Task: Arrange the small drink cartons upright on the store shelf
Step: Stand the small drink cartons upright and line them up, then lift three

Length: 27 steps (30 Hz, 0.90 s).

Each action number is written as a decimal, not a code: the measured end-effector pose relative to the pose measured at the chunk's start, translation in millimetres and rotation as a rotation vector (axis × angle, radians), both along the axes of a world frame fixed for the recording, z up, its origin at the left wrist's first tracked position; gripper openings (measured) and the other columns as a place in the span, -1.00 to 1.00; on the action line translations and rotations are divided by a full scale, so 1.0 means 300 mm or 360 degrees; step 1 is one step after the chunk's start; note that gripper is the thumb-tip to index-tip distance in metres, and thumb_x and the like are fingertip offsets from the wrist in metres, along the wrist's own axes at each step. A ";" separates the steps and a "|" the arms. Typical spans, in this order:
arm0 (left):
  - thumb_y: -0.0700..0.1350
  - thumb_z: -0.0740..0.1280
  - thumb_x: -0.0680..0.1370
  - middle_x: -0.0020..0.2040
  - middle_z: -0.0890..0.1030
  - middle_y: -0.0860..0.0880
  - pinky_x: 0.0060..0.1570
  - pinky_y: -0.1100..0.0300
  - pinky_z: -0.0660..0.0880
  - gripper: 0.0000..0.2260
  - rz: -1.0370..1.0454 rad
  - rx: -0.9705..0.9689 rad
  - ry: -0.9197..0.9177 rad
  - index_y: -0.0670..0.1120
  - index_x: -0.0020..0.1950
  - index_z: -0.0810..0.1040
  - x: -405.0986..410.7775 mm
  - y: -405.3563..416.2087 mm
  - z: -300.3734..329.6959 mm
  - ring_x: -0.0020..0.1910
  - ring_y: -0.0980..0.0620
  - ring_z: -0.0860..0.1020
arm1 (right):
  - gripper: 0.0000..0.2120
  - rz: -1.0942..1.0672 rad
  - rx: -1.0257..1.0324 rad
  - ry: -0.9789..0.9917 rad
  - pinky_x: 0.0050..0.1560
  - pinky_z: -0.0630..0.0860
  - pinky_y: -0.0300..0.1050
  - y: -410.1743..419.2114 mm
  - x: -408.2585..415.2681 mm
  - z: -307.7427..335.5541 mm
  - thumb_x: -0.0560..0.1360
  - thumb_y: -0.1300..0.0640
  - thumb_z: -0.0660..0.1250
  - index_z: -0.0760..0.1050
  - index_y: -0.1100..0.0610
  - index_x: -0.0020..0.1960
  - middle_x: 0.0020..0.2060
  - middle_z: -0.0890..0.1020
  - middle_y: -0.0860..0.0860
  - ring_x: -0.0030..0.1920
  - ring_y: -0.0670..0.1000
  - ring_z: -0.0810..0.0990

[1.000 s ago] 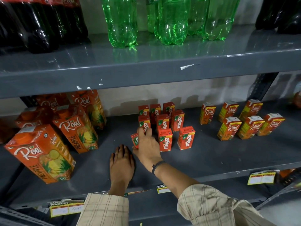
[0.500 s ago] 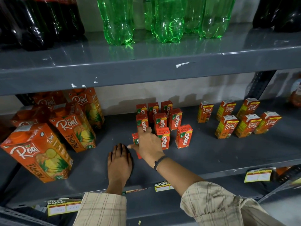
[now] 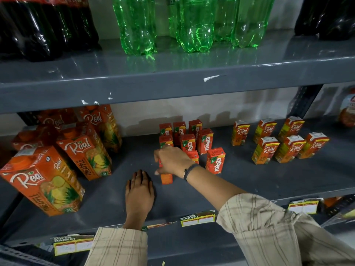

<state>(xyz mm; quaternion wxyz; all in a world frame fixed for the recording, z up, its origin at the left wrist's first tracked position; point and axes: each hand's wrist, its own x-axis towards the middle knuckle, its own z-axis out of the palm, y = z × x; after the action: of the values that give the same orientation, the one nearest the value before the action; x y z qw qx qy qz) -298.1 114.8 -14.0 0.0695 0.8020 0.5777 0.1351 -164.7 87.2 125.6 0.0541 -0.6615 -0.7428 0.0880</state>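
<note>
Right hand (image 3: 172, 160) clamped on small carton (image 3: 166, 178), standing it upright by Maaza group; left hand (image 3: 139, 191) flat, empty on shelf (image 3: 249, 181); next: release, square it up

- One view only, from a head-worn camera; nothing overlaps with a second view.
- Faces forward and down into a grey store shelf (image 3: 269, 181), square-on to its back wall.
- Close in: both sleeves enter from the bottom edge, left hand (image 3: 139, 194) and right hand (image 3: 172, 160) near centre frame.
- Wide angle: the upper shelf (image 3: 172, 81) bows across the top, bottle (image 3: 134, 25) necks cut off.
- Sits above the lower shelf's front lip; price labels (image 3: 197, 219) low in frame.
</note>
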 end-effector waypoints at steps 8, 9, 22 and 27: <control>0.01 -0.11 0.47 0.25 0.50 -0.27 0.23 -0.18 0.35 -0.45 -0.0033 0.0035 0.0007 -0.26 0.26 0.41 -0.002 0.001 0.001 0.26 -0.23 0.43 | -0.86 0.0347 -0.0086 0.0056 0.05 0.54 0.02 0.021 0.049 0.021 0.38 0.44 0.26 0.58 0.30 -0.19 0.03 0.58 0.19 0.04 0.16 0.55; 0.01 -0.11 0.47 0.26 0.50 -0.27 0.24 -0.17 0.34 -0.44 -0.0039 0.0039 0.0004 -0.26 0.26 0.41 -0.003 0.002 0.002 0.27 -0.23 0.42 | -0.87 0.0371 -0.0084 0.0065 0.06 0.54 0.03 0.024 0.056 0.015 0.38 0.44 0.28 0.57 0.29 -0.18 0.03 0.58 0.18 0.05 0.15 0.55; -0.09 0.48 0.35 0.31 0.46 -0.15 0.21 0.18 0.31 -0.39 -0.0077 -0.0218 -0.0978 -0.18 0.33 0.36 -0.040 -0.023 0.060 0.28 -0.01 0.39 | -0.58 -0.0745 0.1501 0.1484 0.13 0.49 -0.33 -0.328 0.383 -0.170 0.32 -0.20 0.41 0.48 -0.05 0.10 0.08 0.55 -0.11 0.12 -0.16 0.52; -0.09 0.59 0.17 0.30 0.45 -0.10 0.27 0.04 0.34 -0.18 -0.0165 -0.0574 -0.1268 -0.14 0.35 0.31 0.039 0.015 0.085 0.28 -0.03 0.40 | -0.33 -0.0886 0.0575 0.1857 0.28 0.40 -0.07 -0.336 0.536 -0.338 0.24 0.30 0.56 0.37 -0.08 0.22 0.26 0.46 0.05 0.29 0.02 0.43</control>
<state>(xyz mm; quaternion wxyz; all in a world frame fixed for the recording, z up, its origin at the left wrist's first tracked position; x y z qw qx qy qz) -286.3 119.2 11.4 0.4324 0.6902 0.4793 0.3270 -3.9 -13.6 24.3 0.5774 -0.6530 -0.3963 0.2884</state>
